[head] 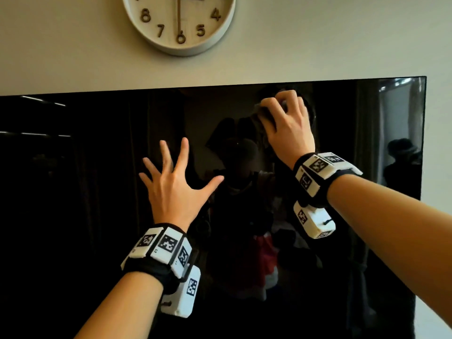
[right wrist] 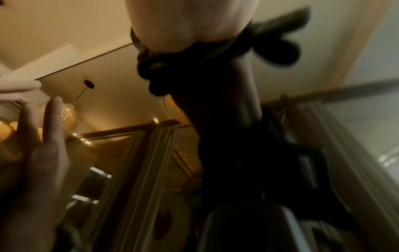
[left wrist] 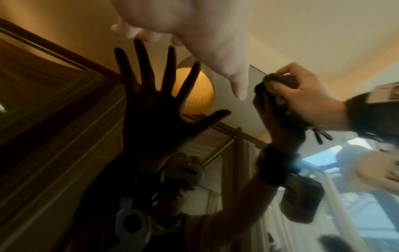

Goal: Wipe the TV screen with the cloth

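Two hands up at the TV screen [head: 97, 192]: left hand [head: 175, 189] splayed flat, holding nothing, right hand [head: 288, 123] bunching the dark cloth [head: 265, 116] near the top edge, below a wall clock [head: 179, 23]. Left wrist cam: cloth crumpled in the right fingers [left wrist: 280, 85]. Right wrist cam: blurry, cloth against the glass.

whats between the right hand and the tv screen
The dark cloth, bunched under the right hand against the TV screen; head view shows it.

Wall clock [head: 179, 20] — numerals 4, 5, 6, 7, 8 readable; nothing else.
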